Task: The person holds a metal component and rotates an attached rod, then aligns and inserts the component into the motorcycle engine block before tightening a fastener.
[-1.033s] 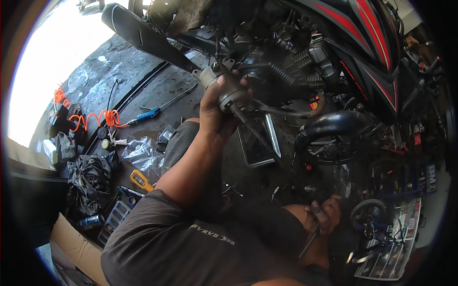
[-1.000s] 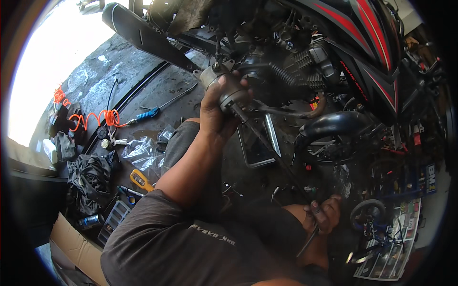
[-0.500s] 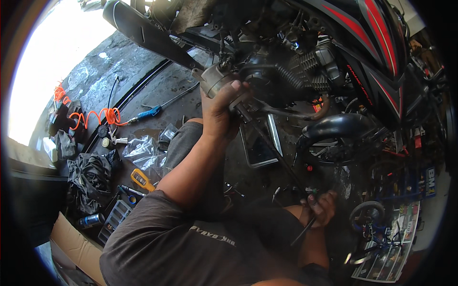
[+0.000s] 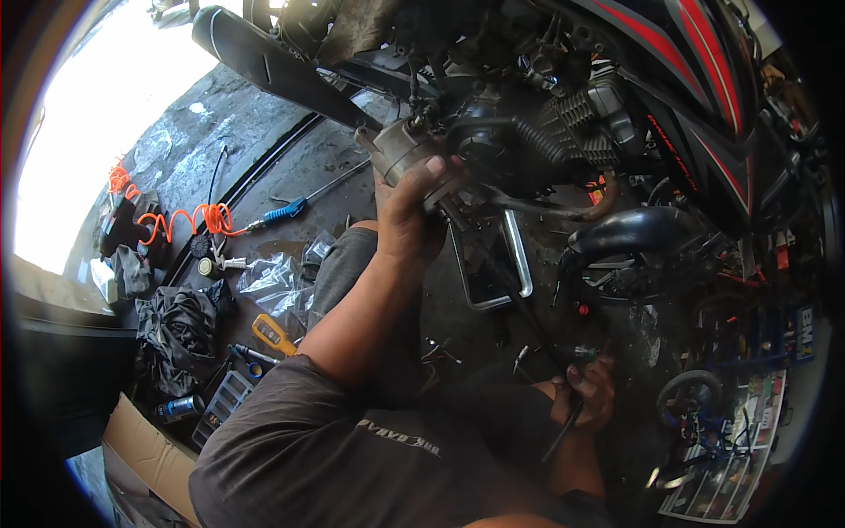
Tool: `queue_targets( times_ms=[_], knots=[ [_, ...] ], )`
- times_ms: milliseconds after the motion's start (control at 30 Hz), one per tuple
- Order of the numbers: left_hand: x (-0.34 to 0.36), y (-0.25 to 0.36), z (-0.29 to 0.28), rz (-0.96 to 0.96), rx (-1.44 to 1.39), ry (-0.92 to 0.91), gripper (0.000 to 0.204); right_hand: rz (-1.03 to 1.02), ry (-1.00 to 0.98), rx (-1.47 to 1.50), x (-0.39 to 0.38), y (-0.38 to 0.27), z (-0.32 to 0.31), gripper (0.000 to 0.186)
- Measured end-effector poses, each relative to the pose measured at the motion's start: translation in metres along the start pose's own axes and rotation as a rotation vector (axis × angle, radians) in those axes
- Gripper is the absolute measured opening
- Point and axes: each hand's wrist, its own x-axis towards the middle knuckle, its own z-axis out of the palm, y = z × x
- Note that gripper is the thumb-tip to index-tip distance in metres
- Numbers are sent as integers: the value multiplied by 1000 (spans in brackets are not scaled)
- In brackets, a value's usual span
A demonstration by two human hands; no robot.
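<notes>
a grey-brown metal cylinder with a stepped body [image 4: 398, 151] is held up above the floor, in front of the lower part of the motorcycle. it is tilted, and it is gripped from below by the left hand [image 4: 407, 201], whose thumb is laid along its side; the other fingers are partly hidden behind it. from the lower end of the cylinder a long, thin, dark shaft [image 4: 521, 306] is stretched down toward the right; whether it is a stiff rod or a flexible cable cannot be told. near its far end the shaft is gripped by the right hand [image 4: 588, 393], with the fingers curled around it, and a short tail is left sticking out below.

behind the cylinder, a dark engine with ribbed metal fins [image 4: 568, 128] is seen, and above it the black bodywork with red stripes [image 4: 691, 70] of the motorcycle. under the shaft, a rectangular frame with silver edges [image 4: 519, 255] is placed on the floor. to the left, an air gun with a blue handle [image 4: 286, 212] is laid, joined to an orange coiled hose [image 4: 211, 218]. nearer to the person, clear plastic bags [image 4: 271, 283], a yellow handheld device [image 4: 273, 334] and a crumpled dark cloth [image 4: 176, 339] are found.
</notes>
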Motion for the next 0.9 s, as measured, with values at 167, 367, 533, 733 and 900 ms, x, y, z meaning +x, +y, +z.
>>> queue_targets(
  times_ms=[167, 367, 533, 733, 900],
  knots=[
    [4, -15, -3, 13, 44, 13, 45, 124, 59, 138, 5, -5, 4, 32],
    [18, -9, -22, -46, -49, 273, 32, -52, 222, -197, -30, 23, -60, 21],
    [5, -2, -11, -51, -88, -39, 43, 677, 777, -448, -140, 42, -118, 27],
    [-11, -6, -4, -200, -241, -144, 57, 1630, 1504, 283, -241, 32, -69, 35],
    [-14, -7, 1, -291, -440, -237, 60, 1969, 1354, 344, -330, 48, -20, 36]
  ],
)
